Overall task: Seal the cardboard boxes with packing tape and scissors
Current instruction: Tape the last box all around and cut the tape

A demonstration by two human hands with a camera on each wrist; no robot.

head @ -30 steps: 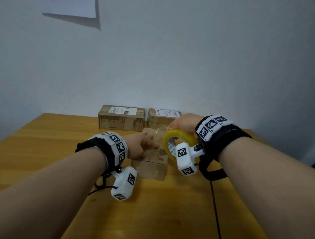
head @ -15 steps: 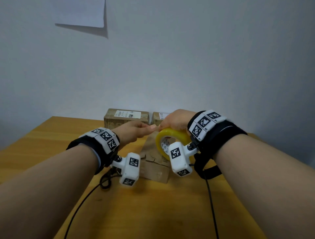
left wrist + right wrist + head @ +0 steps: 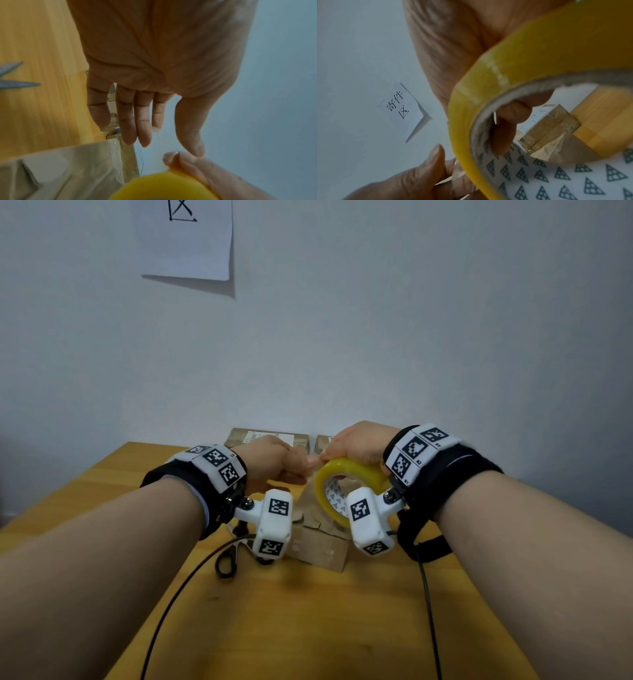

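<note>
Head view: the right hand (image 3: pixel 359 445) grasps one yellow tape roll (image 3: pixel 346 484) above the nearest of three cardboard boxes (image 3: pixel 318 546); one pair of scissors (image 3: pixel 231 556) lies left of this box. Left wrist view: the left hand (image 3: pixel 154 67) has relaxed fingers, its thumb touching the right hand's fingertips. Right wrist view: fingers pass through the roll's core.

A yellow tape roll (image 3: pixel 349 474) is seen, its core (image 3: pixel 573 180) white and printed with rows of dark latticed triangles. The boxes (image 3: pixel 317 546) are brown cardboard, with white labels on the far ones (image 3: pixel 270 437). The table (image 3: pixel 308 628) is of honey-yellow wood with darker grain. The scissors (image 3: pixel 227 559) have black handles and grey blades. Black wristbands (image 3: pixel 442 470) carry white tiles with black square codes. A white sheet (image 3: pixel 186 237) with black characters is shown against a pale grey wall (image 3: pixel 411 320).
</note>
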